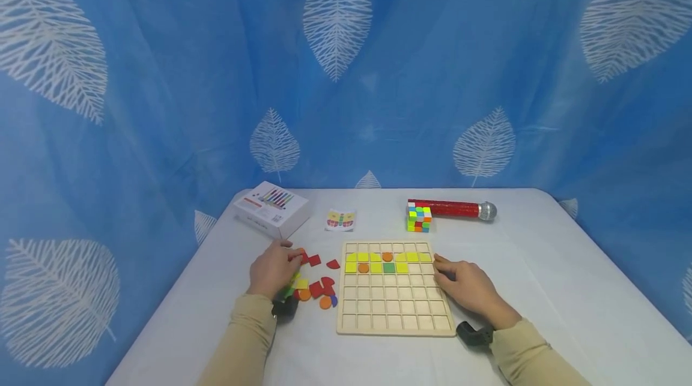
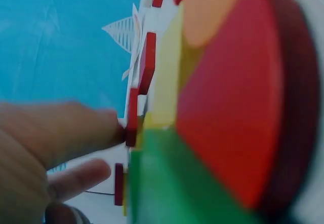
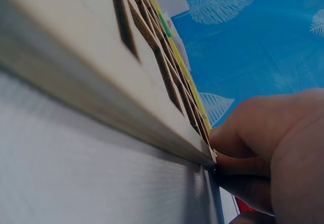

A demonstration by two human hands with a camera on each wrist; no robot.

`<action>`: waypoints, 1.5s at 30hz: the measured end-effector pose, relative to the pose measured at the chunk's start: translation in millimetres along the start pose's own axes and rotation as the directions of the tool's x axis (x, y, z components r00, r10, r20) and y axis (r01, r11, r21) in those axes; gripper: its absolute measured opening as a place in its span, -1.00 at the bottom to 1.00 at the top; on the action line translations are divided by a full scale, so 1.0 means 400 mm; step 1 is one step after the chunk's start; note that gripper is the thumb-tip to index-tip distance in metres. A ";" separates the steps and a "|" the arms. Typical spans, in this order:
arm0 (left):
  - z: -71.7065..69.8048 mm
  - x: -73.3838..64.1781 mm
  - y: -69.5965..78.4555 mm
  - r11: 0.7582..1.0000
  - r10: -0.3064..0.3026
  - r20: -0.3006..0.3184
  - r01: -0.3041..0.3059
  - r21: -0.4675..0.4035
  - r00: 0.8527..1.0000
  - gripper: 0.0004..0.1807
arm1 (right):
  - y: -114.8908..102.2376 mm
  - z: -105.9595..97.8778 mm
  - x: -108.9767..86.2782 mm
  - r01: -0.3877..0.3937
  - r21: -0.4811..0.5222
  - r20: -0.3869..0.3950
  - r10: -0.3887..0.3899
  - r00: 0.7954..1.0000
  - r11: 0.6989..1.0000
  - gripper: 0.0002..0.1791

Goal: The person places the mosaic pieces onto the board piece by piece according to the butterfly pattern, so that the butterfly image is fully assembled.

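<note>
My left hand [image 1: 272, 269] reaches over a loose pile of flat coloured pieces left of the board. One fingertip touches the edge of a red piece [image 2: 132, 117] in the left wrist view. Close to that camera lie a large-looking red quarter-round piece [image 2: 238, 97] and a green piece [image 2: 167, 183]. My right hand [image 1: 469, 285] grips the right edge of a wooden grid board [image 1: 397, 333], thumb uppermost in the right wrist view. Yellow pieces [image 1: 376, 268], two orange discs [image 1: 387, 257] and a green square [image 1: 388, 268] sit in the board's upper rows.
A white box [image 1: 273, 209] stands at the back left, beside a small pattern card [image 1: 340, 220]. Behind the board are a puzzle cube [image 1: 418, 218] and a red microphone [image 1: 454, 209]. Red pieces [image 1: 316, 289] and orange discs [image 1: 325, 302] lie between the left hand and the board.
</note>
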State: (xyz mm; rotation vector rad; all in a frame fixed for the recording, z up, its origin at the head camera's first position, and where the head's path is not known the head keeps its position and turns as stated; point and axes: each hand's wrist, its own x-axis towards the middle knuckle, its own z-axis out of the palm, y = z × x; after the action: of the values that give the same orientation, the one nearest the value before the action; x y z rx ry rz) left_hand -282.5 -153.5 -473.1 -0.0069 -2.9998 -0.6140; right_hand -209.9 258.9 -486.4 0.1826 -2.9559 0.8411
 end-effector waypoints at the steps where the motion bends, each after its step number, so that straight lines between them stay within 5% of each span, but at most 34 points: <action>1: 0.000 0.001 0.001 1.000 -0.002 -0.009 0.002 -0.019 1.000 -0.65 | 0.000 -0.001 0.000 -0.005 0.001 -0.001 0.005 1.000 1.000 -0.54; 8: 0.006 0.017 -0.005 0.994 -0.026 -0.065 0.019 -0.112 0.998 -0.60 | -0.001 -0.007 -0.001 -0.027 0.001 -0.001 0.027 1.000 1.000 -0.54; 15: 0.022 0.035 -0.012 0.994 -0.065 -0.030 0.062 -0.095 0.997 -0.60 | 0.000 -0.001 0.001 -0.024 0.015 0.011 0.024 1.000 1.000 -0.54; 28: -0.005 0.007 0.030 0.964 -0.063 -0.056 0.046 -0.261 0.996 -0.75 | -0.001 0.001 0.001 -0.027 0.008 0.009 0.027 1.000 1.000 -0.54; 33: -0.028 -0.019 0.104 0.944 0.004 -0.039 -0.017 -0.330 0.999 -0.77 | -0.004 0.001 -0.001 -0.032 0.026 0.005 0.032 0.999 0.999 -0.54; 37: -0.017 -0.026 0.185 0.940 0.124 0.020 -0.111 -0.322 0.992 -0.85 | -0.003 0.002 -0.003 -0.047 0.028 0.003 0.047 0.999 0.998 -0.54; 41: 0.012 -0.026 0.277 0.938 0.241 0.105 -0.204 -0.282 0.965 -0.91 | -0.002 0.003 -0.002 -0.042 0.026 0.004 0.042 0.999 0.999 -0.54; 45: 0.048 -0.034 0.374 0.914 0.370 0.140 -0.333 -0.231 0.918 -0.95 | 0.000 0.001 -0.001 -0.035 0.034 0.004 0.035 0.999 0.999 -0.54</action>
State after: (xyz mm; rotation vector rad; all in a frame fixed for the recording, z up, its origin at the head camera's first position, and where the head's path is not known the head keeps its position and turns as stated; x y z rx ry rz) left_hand -267.5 -8.4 -433.1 -0.6380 -2.9681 -0.9117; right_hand -209.5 258.5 -486.8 0.1341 -2.9581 0.8964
